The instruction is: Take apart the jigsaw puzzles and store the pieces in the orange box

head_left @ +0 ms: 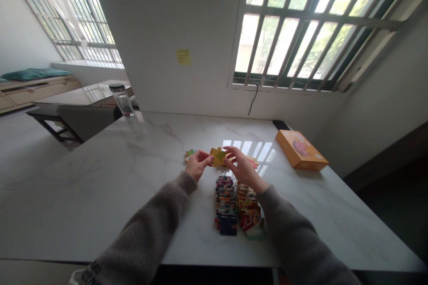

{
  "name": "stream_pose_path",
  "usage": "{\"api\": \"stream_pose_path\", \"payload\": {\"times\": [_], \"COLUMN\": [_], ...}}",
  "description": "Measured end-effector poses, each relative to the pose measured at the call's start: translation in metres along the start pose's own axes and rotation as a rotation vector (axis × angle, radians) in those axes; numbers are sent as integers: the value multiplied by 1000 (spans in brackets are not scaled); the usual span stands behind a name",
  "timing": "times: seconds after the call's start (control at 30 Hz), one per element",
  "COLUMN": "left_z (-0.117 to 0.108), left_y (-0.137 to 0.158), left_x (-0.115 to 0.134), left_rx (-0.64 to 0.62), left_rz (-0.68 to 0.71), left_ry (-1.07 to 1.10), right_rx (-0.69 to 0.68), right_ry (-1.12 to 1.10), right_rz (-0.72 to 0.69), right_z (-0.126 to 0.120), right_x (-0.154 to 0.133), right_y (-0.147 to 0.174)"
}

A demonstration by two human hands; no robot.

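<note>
A yellow jigsaw puzzle piece [218,157] is held up between my two hands, just above the table. My left hand [198,164] pinches its left edge between thumb and fingers. At its right edge, the curled thumb and fingers of my right hand [243,168] grip it. Behind my left hand lies a green and blue puzzle piece [190,153], partly covered. A pink and yellow puzzle piece [253,162] shows beyond my right hand. Closer to me are two rows of overlapping puzzle pieces, a dark left row [226,205] and a red and orange right row [250,211], partly under my right wrist.
An orange box [301,149] sits at the right of the white marbled table [133,200], with a dark flat object [281,125] behind it. A clear bottle with a black lid [122,100] stands at the far left edge. A wall closes off the back.
</note>
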State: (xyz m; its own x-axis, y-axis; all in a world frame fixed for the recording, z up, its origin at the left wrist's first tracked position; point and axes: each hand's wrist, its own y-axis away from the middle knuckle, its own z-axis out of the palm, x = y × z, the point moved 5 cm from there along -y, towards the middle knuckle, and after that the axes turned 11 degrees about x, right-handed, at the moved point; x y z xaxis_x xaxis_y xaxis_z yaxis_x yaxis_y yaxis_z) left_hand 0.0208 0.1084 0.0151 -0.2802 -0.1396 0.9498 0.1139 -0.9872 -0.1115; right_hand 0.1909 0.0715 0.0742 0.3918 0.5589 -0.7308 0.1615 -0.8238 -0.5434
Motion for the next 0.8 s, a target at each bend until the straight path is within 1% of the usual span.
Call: {"api": "stream_pose_path", "payload": {"times": [0.07, 0.1, 0.13, 0.17, 0.2, 0.23, 0.3, 0.33, 0.4, 0.47, 0.6, 0.7, 0.8], "left_z": [6, 8, 9, 10, 10, 9, 10, 12, 14, 18, 22, 22, 19], "left_y": [6, 9, 11, 14, 16, 19, 25, 28, 33, 37, 42, 43, 38], "left_x": [-4, -4, -2, 3, 10, 19, 36, 42, 48, 50, 48, 47, 47], "left_rx": [-29, -55, -81, -106, -131, -158, -259, -323, -452, -540, -622, -652, -647], "left_rz": [-22, -13, 26, 102, 212, 344, 605, 695, 796, 843, 877, 853, 818], "left_ry": [4, -24, -77, -152, -245, -349, -566, -658, -782, -829, -810, -817, -857], "right_rx": [15, 26, 46, 72, 87, 86, 43, 7, -70, -139, -215, -217, -180], "right_ry": [-97, -129, -144, -146, -141, -139, -160, -188, -254, -296, -310, -316, -311], "right_rz": [103, 126, 135, 141, 148, 157, 175, 183, 196, 200, 197, 212, 225], "right_z": [5, 6, 6, 5, 4, 2, -1, -2, -2, -2, 0, 2, 4], "right_x": [13, 17, 21, 24, 28, 30, 34, 34, 33, 29, 23, 23, 26], "right_y": [1, 2, 2, 2, 2, 2, 2, 3, 4, 5, 8, 9, 9]}}
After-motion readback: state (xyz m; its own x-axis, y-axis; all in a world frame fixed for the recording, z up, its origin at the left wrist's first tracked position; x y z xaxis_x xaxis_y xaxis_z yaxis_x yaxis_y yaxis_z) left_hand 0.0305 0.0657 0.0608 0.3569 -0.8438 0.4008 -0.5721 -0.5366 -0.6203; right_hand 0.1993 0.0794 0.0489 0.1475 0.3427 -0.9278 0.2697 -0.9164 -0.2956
